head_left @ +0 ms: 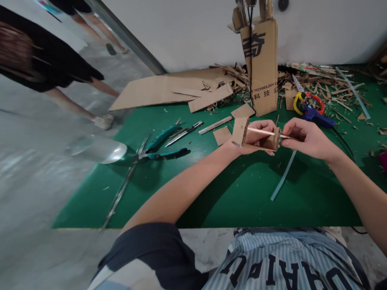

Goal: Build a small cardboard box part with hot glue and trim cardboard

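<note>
The left hand [256,137] cradles a small cardboard frame [242,133] from below, its fingers curled shut round the base. A thin wooden stick [264,132] runs across the top of the frame, through both upright walls, just above those curled fingers. The right hand [305,139] pinches the stick's end between thumb and fingertips, closed tight on it, right beside the frame's near wall. The risk: a push off-line could snap the stick or tear the corrugated wall it passes through. Squeeze too hard underneath and the frame may buckle. Pliers [165,147] lie well out beyond the left fingers, a glue gun [316,114] just beyond the right hand's knuckles on the green mat [242,193].
</note>
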Demonstrator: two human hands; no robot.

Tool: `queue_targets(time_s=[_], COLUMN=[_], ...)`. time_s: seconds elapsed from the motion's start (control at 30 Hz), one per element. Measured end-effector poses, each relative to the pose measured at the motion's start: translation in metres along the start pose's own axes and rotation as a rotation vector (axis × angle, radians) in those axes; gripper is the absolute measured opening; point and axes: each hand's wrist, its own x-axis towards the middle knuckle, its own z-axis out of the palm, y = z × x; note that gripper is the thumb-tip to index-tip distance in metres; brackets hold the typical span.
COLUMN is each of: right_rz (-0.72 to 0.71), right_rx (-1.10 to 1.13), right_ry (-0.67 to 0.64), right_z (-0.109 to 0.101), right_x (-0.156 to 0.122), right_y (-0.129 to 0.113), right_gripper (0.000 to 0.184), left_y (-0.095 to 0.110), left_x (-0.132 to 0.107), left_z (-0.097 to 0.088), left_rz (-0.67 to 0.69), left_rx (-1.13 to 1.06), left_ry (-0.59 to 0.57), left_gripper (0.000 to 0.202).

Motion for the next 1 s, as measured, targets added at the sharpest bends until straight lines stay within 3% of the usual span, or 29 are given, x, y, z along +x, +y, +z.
queue_targets(time_s=[0.13, 0.37, 0.5, 0.57, 0.67, 0.73, 0.87, 1.0], right_rz=[0.01, 0.025, -0.019, -0.05, -0.086, -0.115, -0.24, -0.357], right_rx=[-0.101, -0.135, -0.181, -0.177, -0.196, -0.264, -0.514, -0.77], right_ry=[0.077, -0.018, 0.052, 0.138, 0.295, 0.365, 0.461, 0.526], right_z=[0.0, 0.001, 0.003, 0.002, -0.002, -0.004, -0.008, -0.007], right_x=[0.002, 0.003, 0.004, 0.004, 0.005, 0.005, 0.003, 0.002], right_y=[0.006, 0.006, 0.008, 0.012, 0.017, 0.018, 0.015, 0.017], right_gripper=[0.015, 0.021, 0.017, 0.014, 0.012, 0.009, 0.009, 0.015], left_y=[0.001, -0.002, -0.001, 0.003, 0.014, 0.024, 0.045, 0.053], left_x=[0.0, 0.0, 0.004, 0.005, 0.004, 0.001, -0.008, -0.014], left_z=[-0.001, -0.002, -0.01, -0.014, -0.018, -0.017, -0.01, -0.009], left_rz=[0.013, -0.032, -0.052, 0.002, 0.116, 0.156, 0.237, 0.345], left_rx=[0.003, -0.034, -0.061, -0.076, -0.12, -0.107, 0.084, 0.329], left_ry=[0.013, 0.011, 0.018, 0.083, 0.271, 0.364, 0.438, 0.445], left_gripper=[0.049, 0.049, 0.047, 0.044, 0.032, 0.04, 0.064, 0.056])
